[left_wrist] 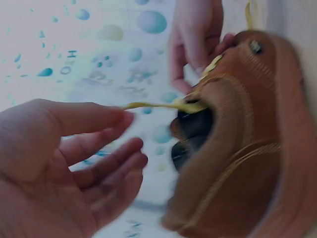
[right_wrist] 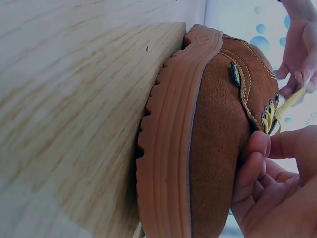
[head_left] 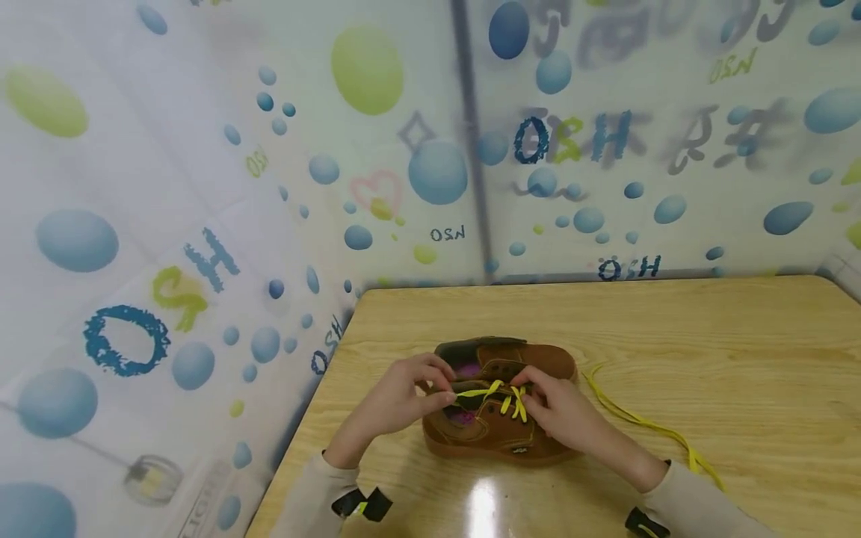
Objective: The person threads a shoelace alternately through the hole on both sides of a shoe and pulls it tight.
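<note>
A brown shoe (head_left: 484,433) with a rubber sole stands on the table, a yellow shoelace (head_left: 477,392) threaded through several of its eyelets. My left hand (head_left: 406,396) pinches the lace between thumb and index finger above the shoe's opening, and the stretch up to the shoe looks taut in the left wrist view. Over the toe side, my right hand (head_left: 561,411) has its thumb and index finger together at the lowest lace crossings, pinching the lace (right_wrist: 268,118). Those fingertips partly hide the lace there. Behind it lies a second brown shoe (head_left: 554,360), with bare eyelets showing.
Another yellow lace (head_left: 646,422) lies loose on the wooden table (head_left: 740,359) to the right, passing near my right forearm. A patterned curtain (head_left: 417,246) hangs along the table's far and left edges.
</note>
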Available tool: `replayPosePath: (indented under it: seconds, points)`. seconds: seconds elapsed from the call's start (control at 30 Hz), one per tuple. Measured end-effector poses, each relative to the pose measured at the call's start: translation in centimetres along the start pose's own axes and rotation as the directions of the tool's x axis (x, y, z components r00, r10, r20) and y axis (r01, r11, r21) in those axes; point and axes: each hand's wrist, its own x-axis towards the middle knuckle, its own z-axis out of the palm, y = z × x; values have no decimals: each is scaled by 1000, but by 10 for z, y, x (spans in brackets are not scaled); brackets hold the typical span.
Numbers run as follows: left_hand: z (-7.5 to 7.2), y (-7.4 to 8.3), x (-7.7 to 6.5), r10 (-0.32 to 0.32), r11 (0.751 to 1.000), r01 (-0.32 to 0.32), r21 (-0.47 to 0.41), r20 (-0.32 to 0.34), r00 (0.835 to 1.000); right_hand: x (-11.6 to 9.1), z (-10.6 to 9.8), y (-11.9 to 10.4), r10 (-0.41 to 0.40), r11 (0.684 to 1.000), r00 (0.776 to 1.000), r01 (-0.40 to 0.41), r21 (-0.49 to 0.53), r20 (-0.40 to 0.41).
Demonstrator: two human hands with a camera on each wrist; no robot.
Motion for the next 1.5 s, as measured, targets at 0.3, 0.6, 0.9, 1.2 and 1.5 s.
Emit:
replayPosePath:
  seconds: [0.3,0.6,0.9,1.2,1.5]
  points:
    - [25,-12,17,111,793,-65,-606,39,993,1,1,1,-2,1000,1000,2,11,1]
    - [30,-13,21,-53,995,54,-80,14,999,1,0,1,-1,1000,1000,1,7,-5]
    - [38,5,33,20,888,-76,453,127,992,0,-1,0,-2,1000,1000,2,2,3]
    - [-6,2,14,82,929,-109,353,90,993,2,1,-1,-31,998,999,32,-62,11]
    - [-1,-1,14,133,945,-85,-316,135,982,-1,0,-2,-35,998,999,35,-60,-14]
